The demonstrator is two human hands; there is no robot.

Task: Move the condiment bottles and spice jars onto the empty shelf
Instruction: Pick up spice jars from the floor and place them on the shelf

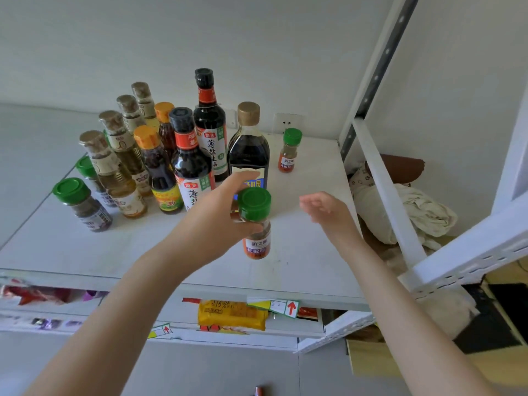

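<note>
My left hand (pixel 217 215) has the spice jar (pixel 255 224), thumb and fingers curled round it just under the green cap. The red band on its label reads 花椒粉; the small print above is too blurred for me. It's upright over the white shelf (pixel 300 270), though whether its base touches the board I cannot tell. My right hand (pixel 325 210) hangs just right of it, fingers loose, holding nothing. Straight beyond my left hand is a gold-capped bottle (pixel 248 150), its blue label half hidden by my fingers. Left of that are two 海天 bottles: the far soy sauce bottle (pixel 210 124) reads 薄盐生抽, the near soy sauce bottle (pixel 190 164) shows only 薄 past my hand. Beyond my right hand a matching jar (pixel 290 151) stands alone, bare board round it out to the white rail (pixel 383 190) at the shelf's edge. Below my wrists lies a yellow packet (pixel 231 314), writing unreadable.
</note>
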